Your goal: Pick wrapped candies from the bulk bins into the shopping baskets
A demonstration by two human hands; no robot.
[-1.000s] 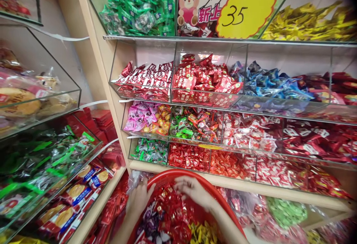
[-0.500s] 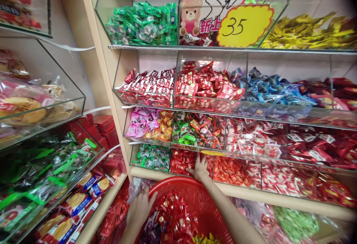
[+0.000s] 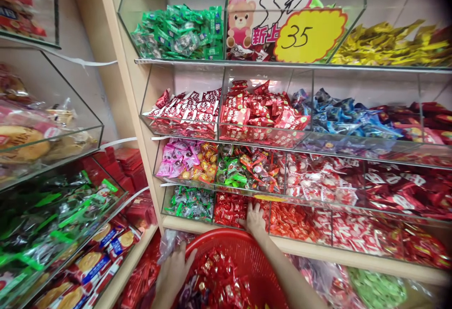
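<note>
A red plastic basket (image 3: 263, 257) with red, purple and a little yellow wrapped candy (image 3: 221, 280) stands at the bottom centre. My left hand (image 3: 175, 269) rests at the basket's left rim, fingers apart, beside a clear plastic bag (image 3: 171, 243). Past the far rim, my right hand (image 3: 254, 219) reaches into the lowest shelf's bin of red wrapped candy (image 3: 228, 209). Its fingers lie spread over the candy at the bin's right side, and I make out nothing held in them.
Clear bins of wrapped sweets fill the shelves (image 3: 300, 248) ahead, with glass edges just above my right hand. A yellow price sign (image 3: 310, 35) hangs at the top. Packaged biscuits (image 3: 90, 264) stand at the left, and bagged green sweets (image 3: 377, 285) lie low at the right.
The view has shifted slightly, so the shelves and basket sit a little lower. My right hand's fingers are slightly more bent over the red candy. My left hand stays at the rim.
</note>
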